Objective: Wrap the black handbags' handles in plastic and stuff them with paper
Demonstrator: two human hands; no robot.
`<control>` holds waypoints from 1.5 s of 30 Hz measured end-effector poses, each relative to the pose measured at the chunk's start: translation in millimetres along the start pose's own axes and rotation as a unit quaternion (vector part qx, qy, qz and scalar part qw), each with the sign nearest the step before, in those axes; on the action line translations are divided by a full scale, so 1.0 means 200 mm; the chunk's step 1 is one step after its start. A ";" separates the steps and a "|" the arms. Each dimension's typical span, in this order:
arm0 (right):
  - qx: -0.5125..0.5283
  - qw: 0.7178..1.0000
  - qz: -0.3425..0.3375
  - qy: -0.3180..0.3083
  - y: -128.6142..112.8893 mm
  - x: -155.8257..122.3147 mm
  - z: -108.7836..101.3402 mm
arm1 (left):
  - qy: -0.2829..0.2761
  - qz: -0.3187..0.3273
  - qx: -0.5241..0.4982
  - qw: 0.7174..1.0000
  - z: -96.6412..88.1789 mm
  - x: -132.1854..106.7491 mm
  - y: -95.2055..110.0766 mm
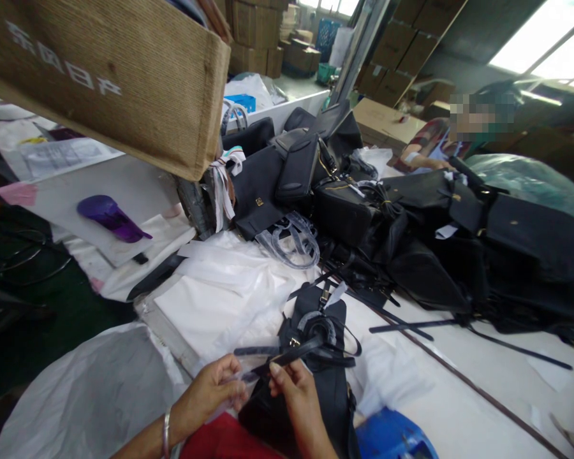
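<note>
Closest to me, the worker's right hand [294, 386] pinches a black strap [303, 352] between thumb and fingers, while the left hand [217, 384], a silver bangle [166, 427] at its wrist, is half curled beside the strap's near end; clear film shows there, and I can't tell whether those fingers grip it. Below the hands is a patch of red cloth [229, 441], with a pale, crumpled sack [108, 382] to the left and something blue [395, 437], cut off by the edge of my view, to the right. The black bag [328, 395] that the strap lies across rests on the white table [463, 386] right under and beyond the hands, its buckles and looped straps uppermost. White sheets [203, 303] are spread just left of it, and a coil of film-wrapped handles [296, 245] sits past them. A purple visor [112, 217] lies farther left, and a brown woven bag [124, 83] with white lettering hangs above it. Across the table sprawls a heap of black bags [349, 210], flaps and straps tangled together. Behind the heap a co-worker in a checked sleeve [423, 137] reaches toward it, near a big clear plastic bag [526, 178]. Farther back stand stacked cardboard boxes [256, 32] and bright windows [548, 32].
</note>
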State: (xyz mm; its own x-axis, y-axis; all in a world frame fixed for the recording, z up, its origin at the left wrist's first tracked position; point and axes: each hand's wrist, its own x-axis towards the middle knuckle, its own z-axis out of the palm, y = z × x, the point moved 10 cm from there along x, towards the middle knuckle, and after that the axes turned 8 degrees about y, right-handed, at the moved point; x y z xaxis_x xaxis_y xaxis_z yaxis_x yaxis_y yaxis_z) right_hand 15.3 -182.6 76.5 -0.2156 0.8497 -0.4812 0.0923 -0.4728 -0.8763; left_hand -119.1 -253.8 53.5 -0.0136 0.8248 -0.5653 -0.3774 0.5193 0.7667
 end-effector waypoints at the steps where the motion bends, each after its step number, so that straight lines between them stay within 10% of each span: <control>1: -0.003 1.000 0.000 0.007 0.00 0.00 -0.01 | -0.008 -0.005 -0.005 1.000 0.01 0.00 -0.01; 9: -0.002 1.000 0.025 0.011 0.04 -0.01 -0.03 | -0.015 -0.059 -0.047 0.997 0.00 0.05 -0.15; 17: 0.009 0.996 0.059 -0.060 0.09 -0.07 0.07 | -0.006 -0.008 0.010 1.000 0.09 0.06 -0.01; 23: 0.069 0.992 0.089 0.049 0.11 0.03 -0.12 | 0.023 -0.001 0.076 0.997 0.14 0.09 0.06; 31: 0.008 0.992 0.116 0.045 0.20 0.06 -0.11 | 0.047 0.065 0.190 0.979 0.17 0.25 0.06; 39: 0.252 0.948 0.170 0.095 0.20 0.13 -0.18 | 0.052 0.076 0.230 0.969 0.16 0.35 0.07; 45: 0.100 0.978 0.145 0.113 0.31 0.18 -0.19 | 0.072 0.113 0.309 0.942 0.14 0.39 0.08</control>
State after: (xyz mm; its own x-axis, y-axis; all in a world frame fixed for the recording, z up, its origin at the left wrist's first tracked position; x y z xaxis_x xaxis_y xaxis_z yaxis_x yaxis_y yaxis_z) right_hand 49.8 -172.6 4.3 0.0138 0.6928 -0.7210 -0.0801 -0.7180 -0.6914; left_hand -101.2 -174.4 30.5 -0.1721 0.9140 -0.3675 0.2596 0.4019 0.8781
